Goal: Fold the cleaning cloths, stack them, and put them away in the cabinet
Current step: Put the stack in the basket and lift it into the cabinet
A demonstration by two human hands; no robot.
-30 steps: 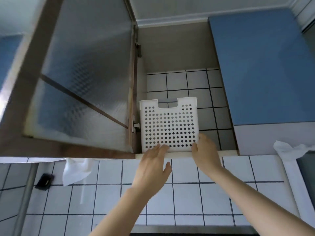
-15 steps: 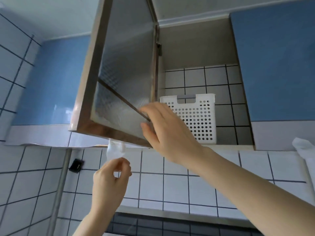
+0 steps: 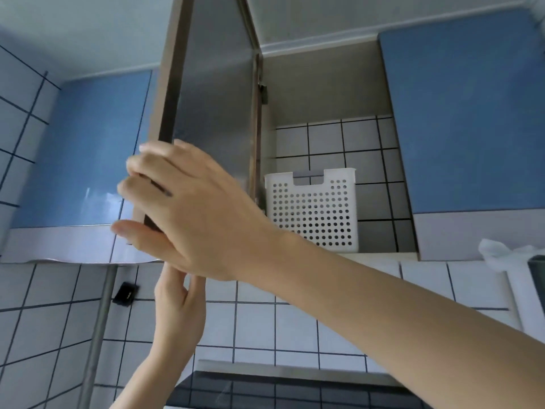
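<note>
White plastic, dotted with round holes, makes up the single basket (image 3: 312,211) standing at the front left of the open cabinet (image 3: 324,93), on its floor close to the front edge. Any cloths inside the basket cannot be made out. Tiles with dark grout line the cabinet's back wall.

One cabinet door (image 3: 212,93) with a dark frame and a frosted pane stands swung out, hinged at the cabinet's left side. The right hand (image 3: 188,214) grips the free edge of that door near its lower corner: the fingers curl round the frame from the front and the thumb lies beneath them. The left hand (image 3: 177,308) is raised just under the right one, fingers straight and close together, holding nothing; its fingertips are hidden behind the right hand, so whether they touch the door cannot be told.

Two blue doors flank the opening, one (image 3: 85,149) on the left and one (image 3: 469,113) on the right. One crumpled white cloth (image 3: 498,253) lies at the right edge of the view, below the right blue door. A small black object (image 3: 126,293) sits on the wall tiles beside a grey pipe (image 3: 100,329).
</note>
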